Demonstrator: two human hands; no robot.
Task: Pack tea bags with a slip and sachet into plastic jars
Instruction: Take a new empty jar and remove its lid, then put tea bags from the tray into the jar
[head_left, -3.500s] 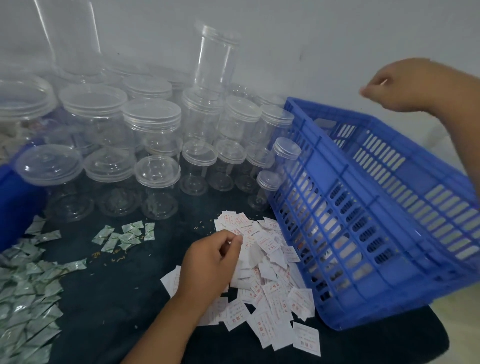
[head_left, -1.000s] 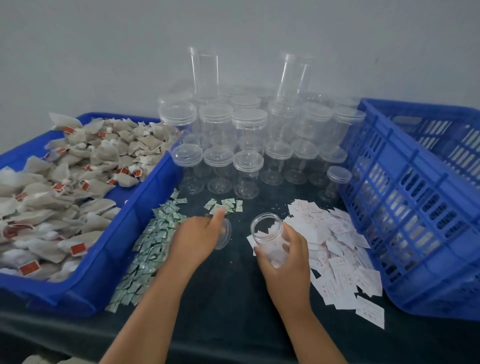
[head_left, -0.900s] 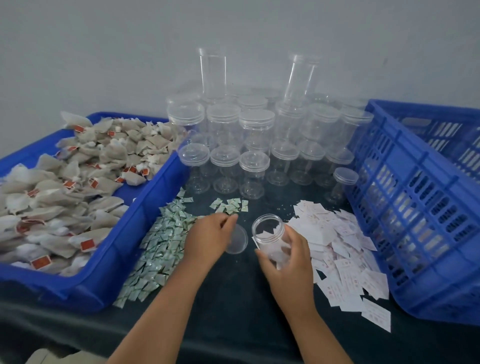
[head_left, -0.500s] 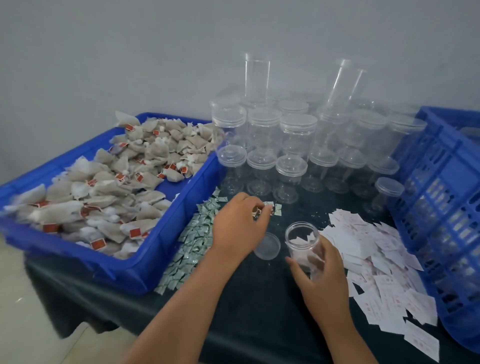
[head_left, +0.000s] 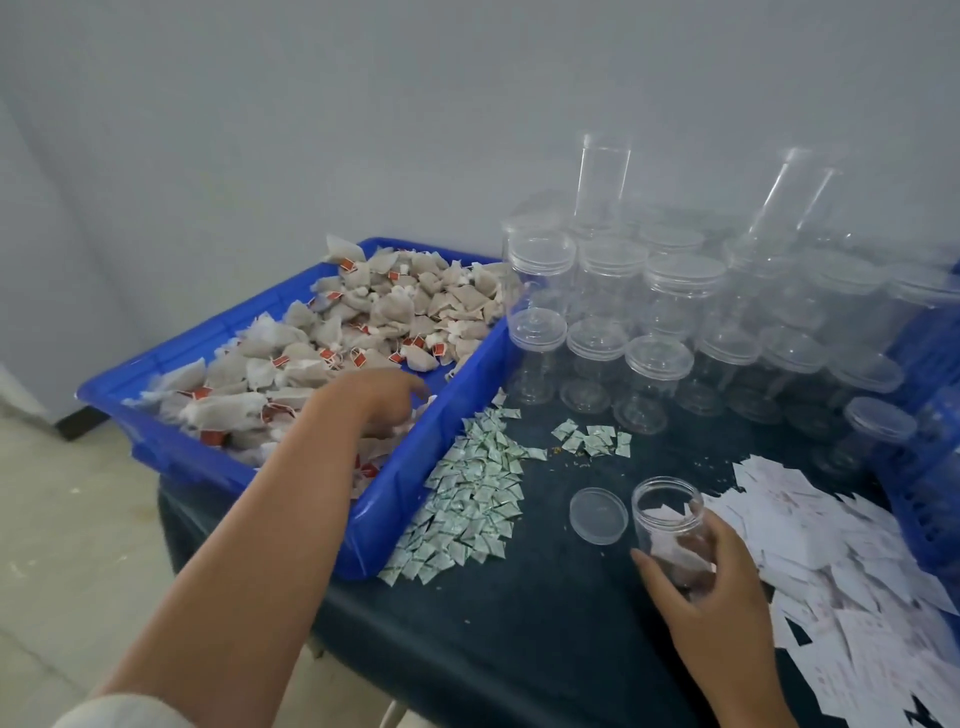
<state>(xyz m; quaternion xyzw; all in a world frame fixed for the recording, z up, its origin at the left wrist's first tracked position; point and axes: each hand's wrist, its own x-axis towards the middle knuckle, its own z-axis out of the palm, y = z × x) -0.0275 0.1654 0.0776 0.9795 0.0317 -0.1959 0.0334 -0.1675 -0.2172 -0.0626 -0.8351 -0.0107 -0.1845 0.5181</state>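
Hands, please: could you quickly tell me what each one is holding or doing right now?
Left hand: down among the tea bags; grip cannot be told.
Right hand: grips the open jar.

Person, two arms. Left forearm (head_left: 270, 530): bare, with an off-white sleeve (head_left: 124, 714) at the frame's lower edge. Right forearm (head_left: 743, 670): bare. Left hand (head_left: 384, 395), right hand (head_left: 711, 577): bare.

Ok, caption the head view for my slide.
Left hand reaches among tea bags in the blue bin; right hand grips an open jar beside its lid.
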